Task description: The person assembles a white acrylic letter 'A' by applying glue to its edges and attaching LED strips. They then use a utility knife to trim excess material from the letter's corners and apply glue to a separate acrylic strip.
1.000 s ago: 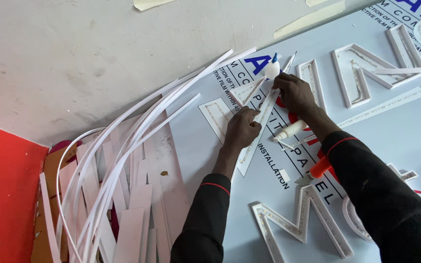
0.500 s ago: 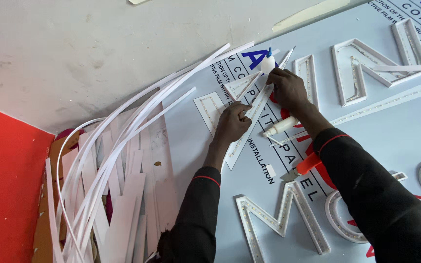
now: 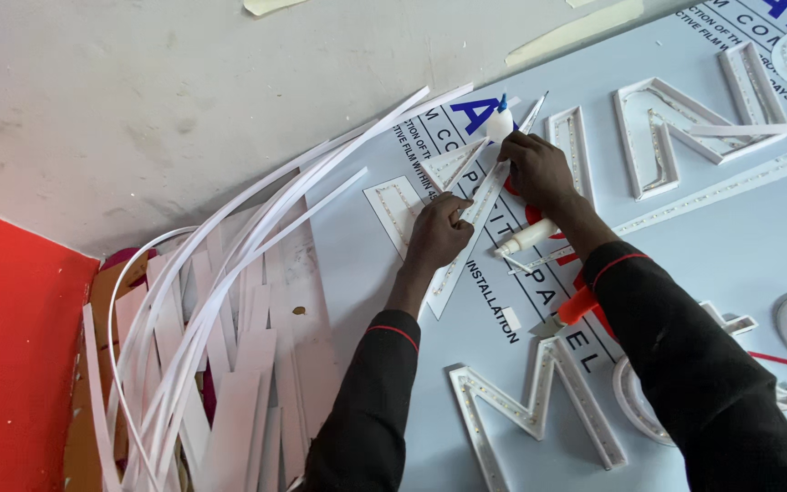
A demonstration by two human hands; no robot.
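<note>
Big pale-blue sign panel (image 3: pixel 740 237) filled the frame from 12 to 5 o'clock, lying on a grey concrete floor (image 3: pixel 138 91). Red surface (image 3: pixel 2 364) sat at 8 o'clock. Heap of loose white plastic strips (image 3: pixel 220 346) lay off the panel's edge at 7 o'clock, some arching up toward 12. White channel letters stood on the panel: an M-shaped one (image 3: pixel 539 410) at 5 o'clock, an N-shaped one (image 3: pixel 676 118) at 2 o'clock. A long white strip (image 3: pixel 477 214) stood on edge near centre, slanting from 1 down to 7 o'clock across a small flat white letter piece (image 3: pixel 393 208). Left hand (image 3: pixel 437 235), fingers curled nearly closed, pinched and pressed that strip at mid-length. Right hand (image 3: pixel 539 171), at 1 o'clock of the left, was fisted around a small white glue bottle (image 3: pixel 500 123) with a blue tip, nozzle up by the strip's upper end. A second white tube (image 3: pixel 526 239) lay just under the right wrist. Orange-handled tool (image 3: pixel 574 308) lay at 4 o'clock, partly hidden by the sleeve.
</note>
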